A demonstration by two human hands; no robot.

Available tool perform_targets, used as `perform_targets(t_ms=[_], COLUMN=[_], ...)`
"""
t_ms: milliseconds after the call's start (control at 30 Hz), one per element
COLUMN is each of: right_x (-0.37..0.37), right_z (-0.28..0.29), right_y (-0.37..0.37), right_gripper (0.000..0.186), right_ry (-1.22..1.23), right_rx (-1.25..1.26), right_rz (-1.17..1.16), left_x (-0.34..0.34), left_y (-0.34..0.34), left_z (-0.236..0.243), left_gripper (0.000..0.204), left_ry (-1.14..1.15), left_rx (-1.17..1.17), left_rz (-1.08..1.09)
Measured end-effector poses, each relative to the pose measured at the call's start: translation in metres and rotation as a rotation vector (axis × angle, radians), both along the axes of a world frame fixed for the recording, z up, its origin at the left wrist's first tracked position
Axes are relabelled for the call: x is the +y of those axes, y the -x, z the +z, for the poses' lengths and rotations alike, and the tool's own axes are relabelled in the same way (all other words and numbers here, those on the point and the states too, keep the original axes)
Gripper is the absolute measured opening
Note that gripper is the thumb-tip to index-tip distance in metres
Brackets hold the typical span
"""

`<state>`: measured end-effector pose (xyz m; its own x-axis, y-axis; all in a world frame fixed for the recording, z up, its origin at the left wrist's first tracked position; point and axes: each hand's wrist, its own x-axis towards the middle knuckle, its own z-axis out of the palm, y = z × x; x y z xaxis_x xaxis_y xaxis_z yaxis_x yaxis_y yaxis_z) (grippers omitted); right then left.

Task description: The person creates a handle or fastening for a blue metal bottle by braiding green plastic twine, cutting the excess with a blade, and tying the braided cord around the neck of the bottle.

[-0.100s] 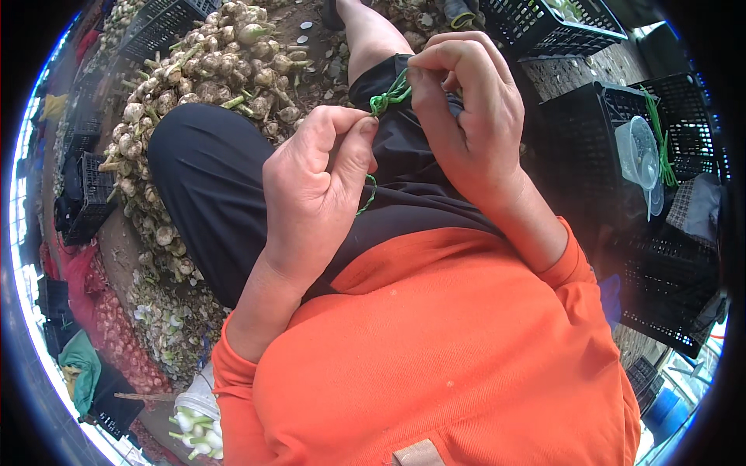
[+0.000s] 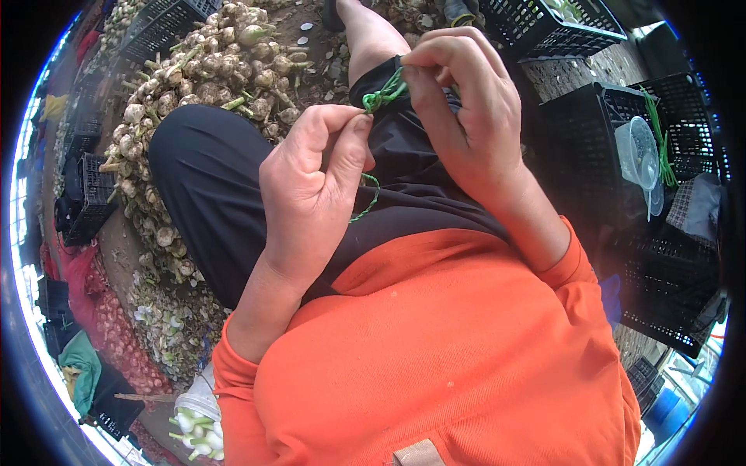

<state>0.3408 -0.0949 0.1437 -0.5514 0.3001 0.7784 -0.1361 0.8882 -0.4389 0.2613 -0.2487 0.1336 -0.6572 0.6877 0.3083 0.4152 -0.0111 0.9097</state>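
Observation:
A green cord (image 2: 385,95), looped and tangled or knotted, stretches between my two hands above my lap. My left hand (image 2: 317,167) is closed and pinches its lower end between thumb and forefinger. Below those fingers a thin loose tail of the cord curls over my dark trousers (image 2: 210,175). My right hand (image 2: 472,113) is closed too, with the cord's upper end between thumb and forefinger. Its other fingers are curled and partly hidden. Both hands are raised and apart from each other.
A large heap of garlic bulbs (image 2: 225,70) lies beyond my left knee. Black crates (image 2: 556,31) stand at the right, one holding clear plastic cups (image 2: 639,155) and more green cord (image 2: 657,136). A red net sack (image 2: 116,334) and a white container of peeled garlic (image 2: 200,404) are at lower left.
Both hands have shifted slightly to the left and up with the cord. The loose tail below my left hand swings into a wider curve.

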Motion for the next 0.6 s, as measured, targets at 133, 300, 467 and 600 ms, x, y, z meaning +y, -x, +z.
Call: perform_targets(t_ms=[133,300,467,600], right_x=[0.003,-0.004,-0.004,-0.008], right_z=[0.001,-0.011,-0.015,-0.017], right_y=[0.0,-0.006,-0.006,-0.004], right_gripper=[0.015,0.012,0.013,0.016], right_ry=[0.075,0.405,0.471,0.717], right_rx=[-0.012,-0.101,-0.09,-0.075], right_rz=[0.202,0.372,0.406,0.408], left_x=[-0.004,-0.001,-0.005,-0.006], left_y=[0.0,-0.006,0.001,0.003], left_z=[0.004,0.017,0.014,0.01], left_gripper=[0.013,0.025,0.023,0.022], left_ry=[0.012,-0.045,-0.102,-0.055], left_rx=[-0.185,-0.391,-0.56,-0.517], left_rz=[-0.033,-0.112,-0.17,-0.145])
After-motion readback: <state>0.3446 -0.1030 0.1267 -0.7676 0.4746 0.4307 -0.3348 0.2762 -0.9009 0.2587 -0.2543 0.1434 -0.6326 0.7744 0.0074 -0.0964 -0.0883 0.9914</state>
